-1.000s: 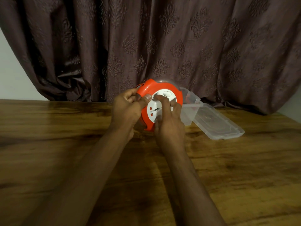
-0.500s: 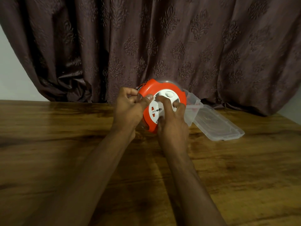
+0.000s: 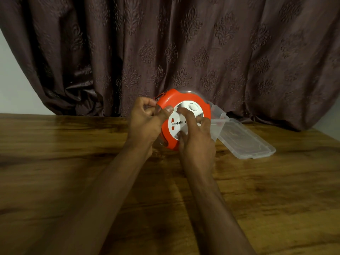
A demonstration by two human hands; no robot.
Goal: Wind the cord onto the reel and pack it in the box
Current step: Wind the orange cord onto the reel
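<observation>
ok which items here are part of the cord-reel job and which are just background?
Job:
- orange reel, gripped by left hand and right hand
- thin red cord, barely showing at the reel's upper left
- clear plastic box, its lid open

Background:
- wooden table
- curtain

reel [image 3: 185, 100]: glossy orange plastic shell, smooth; white plastic centre face, matt-ish. box [image 3: 219, 118]: clear smooth plastic, slightly cloudy; its lid [image 3: 244, 142] same clear plastic with moulded ridges. desk [image 3: 73, 162]: wood grain, brown, semi-gloss with soft reflections. curtain [image 3: 184, 43]: dark purple-brown cloth, faint sheen, embossed damask pattern, heavy folds. wall [image 3: 11, 89]: plain matt white.
</observation>
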